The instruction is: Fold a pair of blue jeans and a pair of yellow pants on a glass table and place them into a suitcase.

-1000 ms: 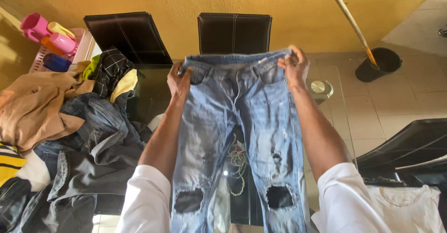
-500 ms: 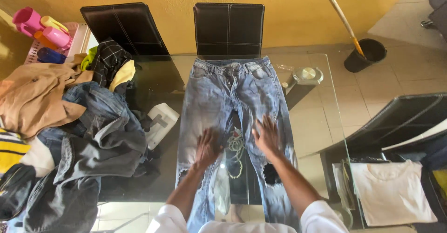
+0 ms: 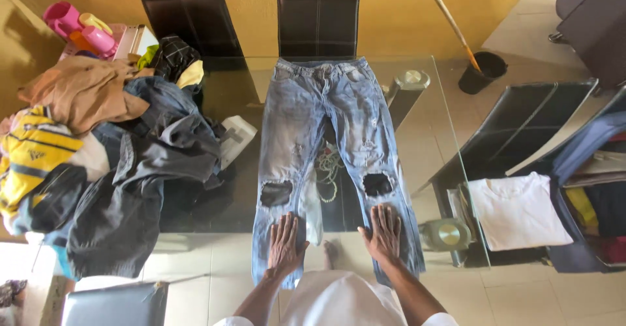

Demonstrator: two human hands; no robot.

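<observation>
Both hands lie flat and open, palms down, holding nothing: the left hand [image 3: 285, 244] presses the lower left leg of the jeans [image 3: 326, 137], the right hand [image 3: 383, 233] the lower right leg. These torn, pale blue jeans are spread lengthwise on a glass table [image 3: 430, 137], waistband at the far edge, cuffs at the near edge. At far left, pink cups [image 3: 78, 29] sit in a rack by the yellow wall [image 3: 391, 19]. Next comes a heap of clothes [image 3: 111, 143] covering the table's left part, with a tan garment and a yellow striped one on top. Two dark chairs [image 3: 317, 23] stand at the far side. Right of the jeans, a stick leans in a black bucket [image 3: 481, 72] on the tiled floor [image 3: 521, 300]. A white shirt [image 3: 518, 210] lies folded on a dark seat at right.
</observation>
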